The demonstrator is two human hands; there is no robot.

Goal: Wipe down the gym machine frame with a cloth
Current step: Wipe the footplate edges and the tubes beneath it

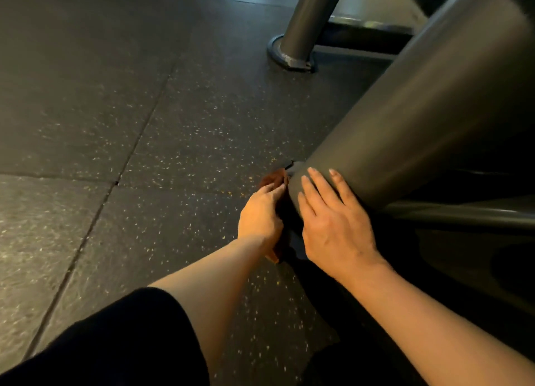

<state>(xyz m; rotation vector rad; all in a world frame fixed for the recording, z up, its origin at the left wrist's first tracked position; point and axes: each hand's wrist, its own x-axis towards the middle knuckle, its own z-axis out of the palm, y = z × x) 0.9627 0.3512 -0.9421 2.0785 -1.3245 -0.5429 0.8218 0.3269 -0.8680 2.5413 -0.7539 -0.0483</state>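
Black sleeve [115, 336] nearest; left hand [262, 211] pinching cloth [275, 178], right hand [333, 223] spread on frame tube [419, 119].

The floor [144, 110] is dark grey tile, flecked all over with small pale and yellowish specks, with thin darker seams between tiles. The frame [419, 110] is plain matte grey, shading to near black on its underside. Left of the frame's lower end, the cloth [275, 178] is rusty brown. Further left and lower, the sleeve [121, 342] is solid black, with no pattern.
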